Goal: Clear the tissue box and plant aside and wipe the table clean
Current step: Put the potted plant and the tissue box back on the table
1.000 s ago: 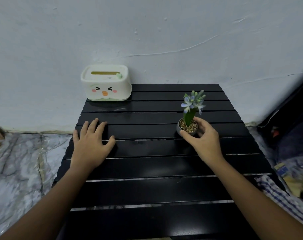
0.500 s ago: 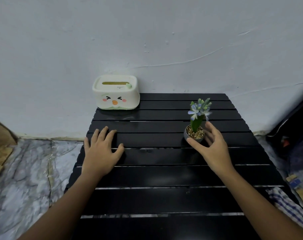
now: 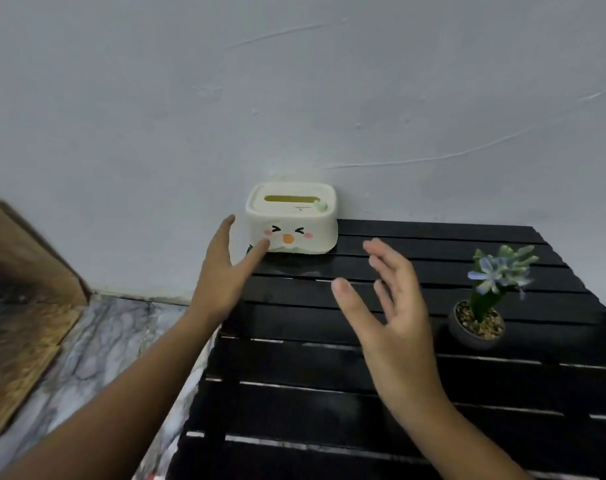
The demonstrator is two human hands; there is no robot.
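A cream tissue box (image 3: 294,221) with a cartoon face stands at the far left corner of the black slatted table (image 3: 363,375), against the wall. My left hand (image 3: 225,271) is open at the box's left side, thumb touching its front lower corner. My right hand (image 3: 395,306) hovers open over the table, to the right of the box and apart from it. A small potted plant (image 3: 481,317) with blue flowers stands free on the table's right side.
A pale wall (image 3: 294,98) runs right behind the table. Marble-patterned floor (image 3: 97,348) lies to the left, with a brown wooden object (image 3: 20,289) at the far left.
My right hand has let go of the plant pot and moved left toward the tissue box. My left hand lifted off the table and reached the box. The view swung left.
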